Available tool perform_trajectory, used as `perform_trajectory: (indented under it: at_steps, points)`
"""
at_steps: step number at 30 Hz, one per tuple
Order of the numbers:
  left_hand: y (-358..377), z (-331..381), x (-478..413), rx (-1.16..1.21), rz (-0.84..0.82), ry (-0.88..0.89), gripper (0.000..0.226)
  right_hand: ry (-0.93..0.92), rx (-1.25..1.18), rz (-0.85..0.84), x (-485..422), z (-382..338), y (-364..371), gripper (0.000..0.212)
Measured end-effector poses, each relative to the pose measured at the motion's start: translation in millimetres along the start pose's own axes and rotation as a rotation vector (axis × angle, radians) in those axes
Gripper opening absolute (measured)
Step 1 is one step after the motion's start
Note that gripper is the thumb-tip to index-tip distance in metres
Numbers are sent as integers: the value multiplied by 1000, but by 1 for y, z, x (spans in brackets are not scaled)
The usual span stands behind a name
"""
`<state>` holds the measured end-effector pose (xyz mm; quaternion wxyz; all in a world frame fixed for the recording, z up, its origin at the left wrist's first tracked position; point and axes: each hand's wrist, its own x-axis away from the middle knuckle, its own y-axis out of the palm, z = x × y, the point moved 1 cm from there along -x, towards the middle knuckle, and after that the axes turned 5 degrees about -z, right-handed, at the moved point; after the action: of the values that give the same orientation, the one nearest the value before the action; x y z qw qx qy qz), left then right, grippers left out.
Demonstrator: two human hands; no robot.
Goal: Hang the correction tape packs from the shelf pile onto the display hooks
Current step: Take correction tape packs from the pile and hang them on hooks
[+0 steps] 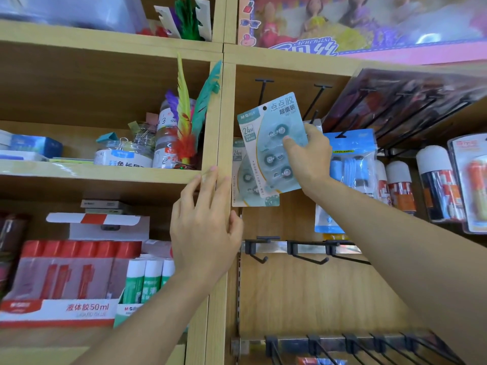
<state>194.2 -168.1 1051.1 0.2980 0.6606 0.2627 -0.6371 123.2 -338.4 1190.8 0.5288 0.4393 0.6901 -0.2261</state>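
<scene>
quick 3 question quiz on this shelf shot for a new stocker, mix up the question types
1. True or false: the right hand holds a correction tape pack.
2. What does the left hand rest on? A) a glue box B) the wooden upright C) a hook
3. Fill in: the held pack's big label reads ___M.

Key: 1 true; 2 B; 3 24
</scene>
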Motion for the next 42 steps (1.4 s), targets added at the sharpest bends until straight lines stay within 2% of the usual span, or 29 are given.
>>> perform_trajectory:
  at_steps: [4,7,10,16,20,26,28,32,35,39,42]
  points:
    - [0,0,0,-1,0,-1,58,-95,182,-1,-8,-9,-6,32]
    - [0,0,0,-4,-2,1,58,-107,324,-16,-15,-15,-8,57]
    - [0,1,0,1,3,1,58,-126,405,-66,-14,-16,-8,65]
    - [0,0,0,-1,18,6,57,-159,289,24,-7,-14,-8,60]
    - [0,0,0,12,12,6,57,-114,252,-8,-10,-11,-6,59]
    - [0,-1,0,21,9,4,58,-132,167,-58,-10,-11,-6,27]
    - [0,0,0,24,11,5,57,-93,124,-84,-13,-12,-6,24]
    - [0,1,0,25,9,10,55,133,-39,-161,-21,-10,-6,21]
    - [0,0,0,29,8,7,56,226,-72,-215,-24,2,-6,18]
    - [0,1,0,29,13,5,55,248,-132,-269,-22,15,0,20]
    - [0,0,1,28,8,3,54,228,-181,-270,-15,23,4,13]
